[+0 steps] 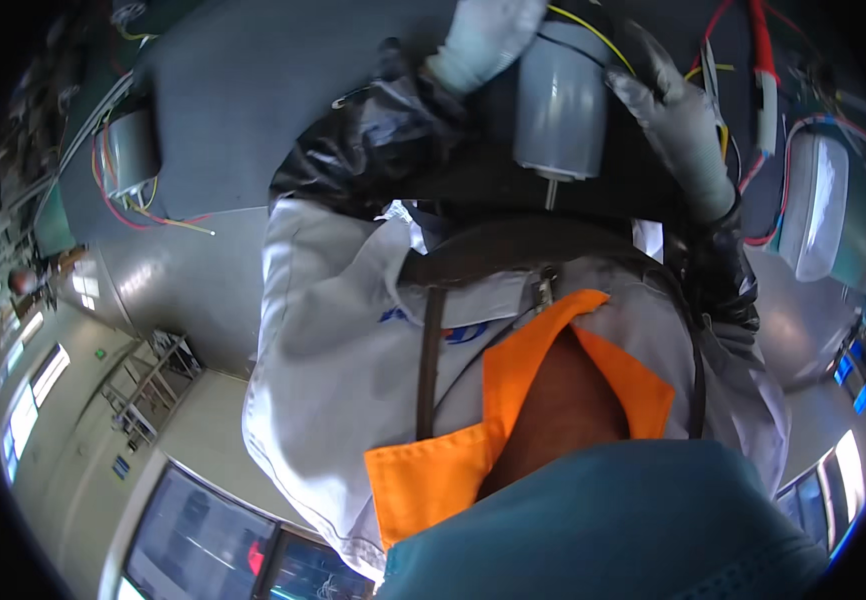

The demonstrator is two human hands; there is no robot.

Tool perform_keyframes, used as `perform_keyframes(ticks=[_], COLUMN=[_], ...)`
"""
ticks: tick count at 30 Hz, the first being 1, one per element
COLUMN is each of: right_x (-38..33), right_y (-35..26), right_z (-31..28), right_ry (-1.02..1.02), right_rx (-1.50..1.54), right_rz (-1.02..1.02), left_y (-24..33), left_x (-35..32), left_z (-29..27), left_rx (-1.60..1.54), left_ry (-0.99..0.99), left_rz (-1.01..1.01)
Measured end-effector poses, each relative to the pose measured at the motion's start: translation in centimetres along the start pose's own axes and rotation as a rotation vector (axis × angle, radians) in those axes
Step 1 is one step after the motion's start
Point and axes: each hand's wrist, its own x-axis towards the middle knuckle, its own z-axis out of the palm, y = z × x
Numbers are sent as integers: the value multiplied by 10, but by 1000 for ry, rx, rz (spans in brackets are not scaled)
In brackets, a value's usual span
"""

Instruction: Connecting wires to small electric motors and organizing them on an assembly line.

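A grey cylindrical motor (pixel 559 100) with a thin metal shaft (pixel 550 192) pointing toward my chest is held close in front of my body. My left hand (pixel 483 40), in a pale grey glove, grips its far upper-left end, where yellow wires come out. My right hand (pixel 681 125), also gloved, lies with its fingers stretched along the motor's right side, touching it. Both forearms wear black sleeve covers. The far end of the motor is hidden behind my left hand.
A second grey motor (pixel 133 150) with red and yellow wires lies on the dark grey mat (pixel 253 90) at the left. A white rounded casing (pixel 815 205) and red wires (pixel 761 60) are at the right. My white jacket with orange collar (pixel 513 380) fills the middle.
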Motion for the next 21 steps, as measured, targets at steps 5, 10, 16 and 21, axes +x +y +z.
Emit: perform_keyframes(ticks=[5,10,16,21], right_x=[-27,-39,-36,-45], right_y=[-12,8,13,30], right_z=[-39,-53,-66,-85], right_ry=[-164,-25,-99,15], right_rx=[-103,-222,-357,-827], right_rz=[275,-23,-164,-639], left_y=[8,19,42,36], left_x=[-20,-40,-44,-61], left_z=[-4,-31,-41,9], left_rx=[58,229,534,753], left_ry=[-41,1,-30,52], left_rz=[-10,-48,316,546])
